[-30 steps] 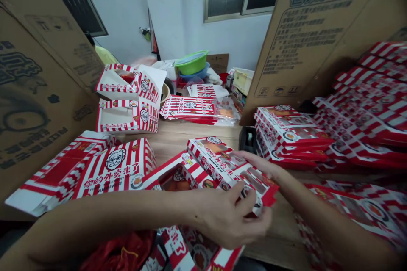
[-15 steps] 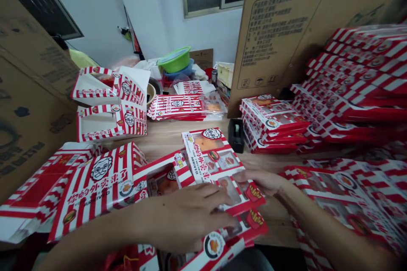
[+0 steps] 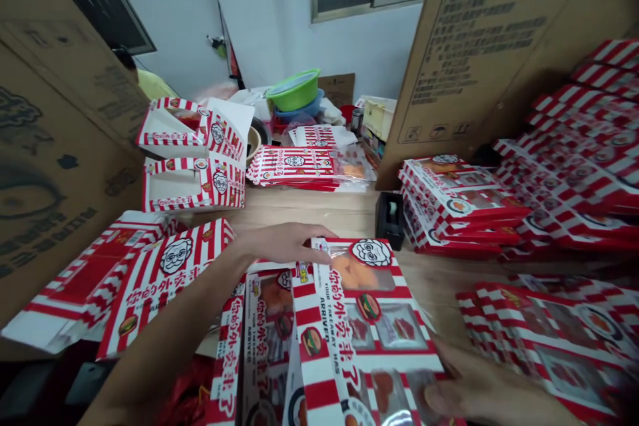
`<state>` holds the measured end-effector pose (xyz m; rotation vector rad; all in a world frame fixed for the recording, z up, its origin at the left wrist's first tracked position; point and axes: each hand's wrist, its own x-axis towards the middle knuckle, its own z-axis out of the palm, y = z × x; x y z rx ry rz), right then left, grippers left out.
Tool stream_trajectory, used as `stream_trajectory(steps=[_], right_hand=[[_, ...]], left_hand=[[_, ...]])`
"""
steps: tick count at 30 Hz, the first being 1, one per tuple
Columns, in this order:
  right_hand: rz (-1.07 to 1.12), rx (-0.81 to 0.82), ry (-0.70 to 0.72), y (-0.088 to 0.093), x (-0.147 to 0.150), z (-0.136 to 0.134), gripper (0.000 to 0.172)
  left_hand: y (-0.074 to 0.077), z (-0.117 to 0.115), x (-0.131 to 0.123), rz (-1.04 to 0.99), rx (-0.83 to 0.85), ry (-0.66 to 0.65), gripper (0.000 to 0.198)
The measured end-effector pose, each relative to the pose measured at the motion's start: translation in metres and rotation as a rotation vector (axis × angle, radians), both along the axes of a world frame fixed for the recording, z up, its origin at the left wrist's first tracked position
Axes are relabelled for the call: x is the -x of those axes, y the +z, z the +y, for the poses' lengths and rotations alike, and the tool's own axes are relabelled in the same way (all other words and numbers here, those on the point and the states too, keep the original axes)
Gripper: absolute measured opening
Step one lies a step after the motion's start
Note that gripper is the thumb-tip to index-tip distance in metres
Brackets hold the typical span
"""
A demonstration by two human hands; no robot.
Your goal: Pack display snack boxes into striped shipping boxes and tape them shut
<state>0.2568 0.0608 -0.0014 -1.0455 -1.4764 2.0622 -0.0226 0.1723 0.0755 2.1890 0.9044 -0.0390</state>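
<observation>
A red-and-white striped windowed box (image 3: 374, 306) is tilted up in front of me between both hands. Through its windows show an orange piece and small packets. My left hand (image 3: 284, 243) is closed on the box's far left corner, fingers along its top edge. Low on the right side, my right hand (image 3: 464, 379) grips the same box, its thumb over the front and its other fingers hidden behind. Beside it on the left, another windowed box (image 3: 269, 346) stands partly covered by the held one.
Stacks of filled boxes (image 3: 459, 196) rise on the right by a cardboard panel (image 3: 479, 46). A black tape dispenser (image 3: 389, 219) stands before them. Printed striped cartons (image 3: 170, 273) lie at left. Folded striped sleeves (image 3: 294, 166) and a green basin (image 3: 294, 92) are farther back.
The held box has come nearer and tilted up. My left hand has moved from the lower boxes to its far left corner; my right hand has moved nearer along its right side.
</observation>
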Motion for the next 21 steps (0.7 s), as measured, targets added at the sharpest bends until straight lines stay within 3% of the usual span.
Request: stream_trajectory(steps=[3, 5, 7, 10, 16, 21], right_hand=[[0.021, 0.153, -0.189, -0.002, 0.014, 0.011, 0.062], [0.079, 0.231, -0.402, -0.002, 0.03, 0.028, 0.076], [0.135, 0.267, -0.516, -0.001, 0.045, 0.046, 0.081], [0.143, 0.243, -0.537, 0.0, 0.054, 0.062, 0.071], [0.063, 0.271, -0.506, 0.001, 0.045, 0.059, 0.049], [0.029, 0.296, -0.484, -0.002, 0.044, 0.062, 0.042]], left_hand=[[-0.007, 0.005, -0.004, -0.029, 0.098, 0.009, 0.038], [-0.011, 0.008, -0.006, -0.055, 0.182, -0.012, 0.038], [-0.014, 0.01, -0.006, -0.072, 0.193, -0.012, 0.037], [-0.016, 0.009, -0.006, -0.092, 0.081, 0.039, 0.033], [-0.022, 0.013, -0.011, -0.077, -0.09, 0.287, 0.034], [-0.014, 0.012, 0.0, 0.124, -0.035, 0.12, 0.038]])
